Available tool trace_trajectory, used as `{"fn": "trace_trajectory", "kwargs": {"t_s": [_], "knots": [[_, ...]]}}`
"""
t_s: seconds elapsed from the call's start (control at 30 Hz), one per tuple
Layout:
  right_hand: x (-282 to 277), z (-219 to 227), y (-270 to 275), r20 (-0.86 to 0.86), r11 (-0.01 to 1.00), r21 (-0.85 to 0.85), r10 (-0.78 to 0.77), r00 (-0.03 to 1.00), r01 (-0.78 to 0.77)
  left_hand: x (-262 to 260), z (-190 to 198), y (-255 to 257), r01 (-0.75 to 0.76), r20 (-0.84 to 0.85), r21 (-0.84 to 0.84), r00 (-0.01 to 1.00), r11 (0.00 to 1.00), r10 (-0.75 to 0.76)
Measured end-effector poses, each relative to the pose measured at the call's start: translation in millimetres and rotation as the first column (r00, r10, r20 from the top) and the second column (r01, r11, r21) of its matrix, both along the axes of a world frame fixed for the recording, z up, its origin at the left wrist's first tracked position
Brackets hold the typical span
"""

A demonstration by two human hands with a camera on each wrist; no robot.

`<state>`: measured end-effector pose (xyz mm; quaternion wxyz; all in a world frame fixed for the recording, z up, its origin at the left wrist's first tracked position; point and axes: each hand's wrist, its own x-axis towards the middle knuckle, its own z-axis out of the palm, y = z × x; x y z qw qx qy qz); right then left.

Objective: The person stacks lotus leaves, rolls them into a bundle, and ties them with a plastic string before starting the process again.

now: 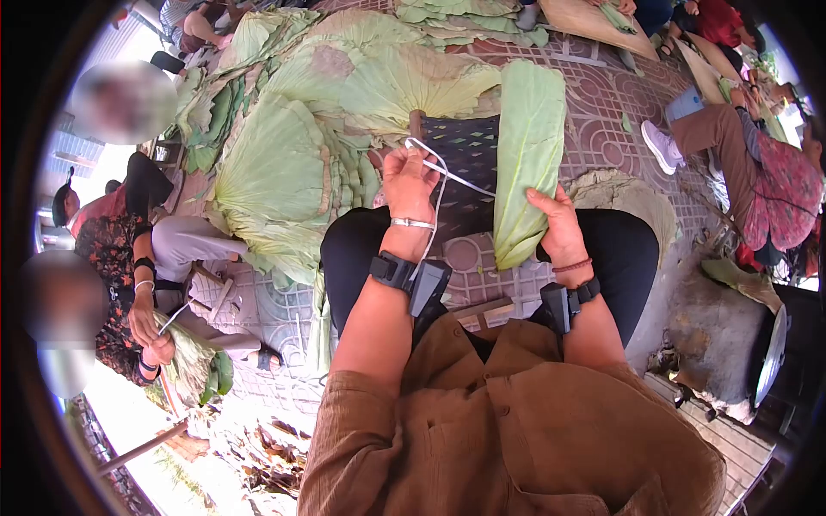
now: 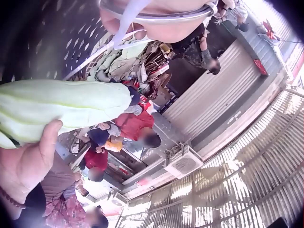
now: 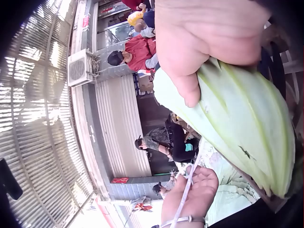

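In the head view my left hand (image 1: pixel 406 182) pinches a thin white strip (image 1: pixel 469 181), one end of which hangs down past the wrist. The strip's other end runs right, toward a long folded green leaf (image 1: pixel 530 146). My right hand (image 1: pixel 561 225) grips the lower right side of that leaf, with the thumb on its upper face. The right wrist view shows the leaf (image 3: pixel 247 128) as a folded, ribbed bundle with a small dark tear. Between my knees, beneath the strip, is a dark patterned surface (image 1: pixel 456 142) with a wooden end.
Large flat green leaves (image 1: pixel 275 172) lie heaped on the paved floor ahead and to the left. A person at the left (image 1: pixel 129 258) handles leaves too. Others sit at the far right, one in a pink top (image 1: pixel 787 189). A stone-like block (image 1: pixel 714 327) stands at my right.
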<state>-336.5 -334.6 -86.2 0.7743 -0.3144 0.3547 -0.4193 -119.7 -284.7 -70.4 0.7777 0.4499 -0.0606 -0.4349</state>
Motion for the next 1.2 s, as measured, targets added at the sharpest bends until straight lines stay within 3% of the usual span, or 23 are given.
{"fn": "trace_trajectory", "kwargs": {"t_s": [0.1, 0.17, 0.3, 0.43, 0.5, 0.57, 0.6, 0.63, 0.67, 0.7, 0.73, 0.77, 0.8, 0.83, 0.9, 0.97, 1.0, 1.03, 1.07, 1.1, 1.13, 1.17, 1.2], "knots": [[6.1, 3.8, 6.3, -0.124, 1.0, -0.014, -0.028, 0.992, 0.026, 7.1, 18.0, 11.6, -0.062, -0.008, -0.011, 0.998, 0.998, 0.062], [-0.7, -18.0, -4.1, -0.14, 0.997, -0.047, 0.055, 0.989, -0.063, 18.5, 37.8, 23.2, -0.097, 0.024, -0.03, 0.995, 0.995, 0.097], [2.3, -18.6, -0.4, -0.143, 0.999, -0.019, 0.04, 0.989, -0.043, 54.0, 60.9, 68.3, -0.19, 0.015, -0.178, 0.981, 0.966, 0.195], [5.1, -20.9, -2.7, -0.2, 1.0, -0.009, 0.012, 0.98, -0.014, 93.6, 50.3, 140.8, -0.259, 0.025, -0.164, 0.963, 0.952, 0.267], [6.1, -20.5, -2.1, -0.205, 0.999, -0.024, 0.04, 0.978, -0.046, 112.2, 21.5, 184.7, -0.382, -0.07, -0.008, 0.922, 0.924, 0.381], [7.4, -19.1, -0.6, -0.181, 0.996, -0.051, 0.065, 0.981, -0.075, 140.5, -36.7, 237.6, -0.385, 0.142, 0.122, 0.919, 0.915, 0.367], [8.4, -18.6, -0.4, -0.18, 0.995, -0.056, 0.071, 0.981, -0.082, 158.2, -79.8, 275.8, -0.341, 0.198, 0.097, 0.927, 0.935, 0.317], [8.9, -18.6, -0.2, -0.192, 0.995, -0.057, 0.07, 0.979, -0.082, 164.8, -89.0, 308.6, -0.317, 0.48, 0.25, 0.861, 0.915, 0.168], [9.2, -19.2, 0.6, -0.206, 0.995, -0.056, 0.068, 0.976, -0.082, 171.1, -97.4, 341.2, -0.366, 0.697, 0.389, 0.717, 0.845, -0.011], [10.2, -20.1, 1.0, -0.207, 0.995, -0.061, 0.068, 0.976, -0.083, 175.1, -105.5, 369.7, -0.513, 0.833, 0.482, 0.52, 0.71, -0.189], [10.6, -20.8, 1.1, -0.202, 0.994, -0.062, 0.079, 0.976, -0.093, 179.5, -111.6, 400.1, -0.627, 0.84, 0.523, 0.493, 0.577, -0.226], [9.6, -21.2, 0.5, -0.198, 0.993, -0.063, 0.091, 0.976, -0.105, 182.8, -118.2, 432.7, -0.701, 0.825, 0.546, 0.545, 0.459, -0.15], [7.5, -20.7, 0.0, -0.206, 0.992, -0.068, 0.089, 0.975, -0.105, 188.4, -125.5, 463.5, -0.738, 0.776, 0.573, 0.628, 0.358, 0.054], [8.8, -20.6, -0.3, -0.22, 0.991, -0.079, 0.088, 0.972, -0.108, 194.3, -128.0, 493.8, -0.761, 0.706, 0.592, 0.649, 0.265, 0.285], [11.1, -21.7, 1.3, -0.234, 0.99, -0.093, 0.086, 0.969, -0.11, 204.9, -133.1, 551.8, -0.738, 0.568, 0.656, 0.62, 0.158, 0.541], [10.2, -21.7, 2.1, -0.244, 0.99, -0.098, 0.075, 0.967, -0.102, 214.0, -146.5, 599.6, -0.624, 0.366, 0.742, 0.683, 0.245, 0.632], [12.0, -20.4, 3.9, -0.228, 0.989, -0.11, 0.068, 0.971, -0.096, 207.6, -146.1, 615.1, -0.496, 0.194, 0.707, 0.822, 0.505, 0.535], [13.2, -16.0, 8.3, -0.208, 0.991, -0.101, 0.064, 0.976, -0.087, 201.7, -133.3, 599.7, -0.388, 0.094, 0.765, 0.857, 0.514, 0.506], [16.7, -4.5, 16.5, -0.218, 0.992, -0.103, 0.05, 0.975, -0.074, 176.6, -119.9, 564.4, -0.546, 0.03, 0.697, 0.67, 0.465, 0.742], [13.4, -11.4, 13.2, -0.182, 0.986, -0.132, 0.076, 0.98, -0.102, 214.6, -150.2, 583.1, -0.325, -0.065, 0.788, 0.8, 0.522, 0.596], [12.7, -14.6, 12.6, -0.2, 0.983, -0.167, 0.038, 0.979, -0.072, 240.5, -163.8, 577.6, -0.305, -0.148, 0.716, 0.813, 0.628, 0.563], [13.5, -6.5, 16.8, -0.192, 0.981, -0.175, 0.053, 0.98, -0.087, 237.4, -147.1, 542.6, -0.234, 0.172, 0.719, 0.972, 0.655, 0.158], [13.7, -3.1, 19.6, -0.139, 0.984, -0.162, 0.056, 0.989, -0.078, 233.0, -127.9, 505.4, -0.377, 0.54, 0.839, 0.667, 0.393, -0.514]]}}
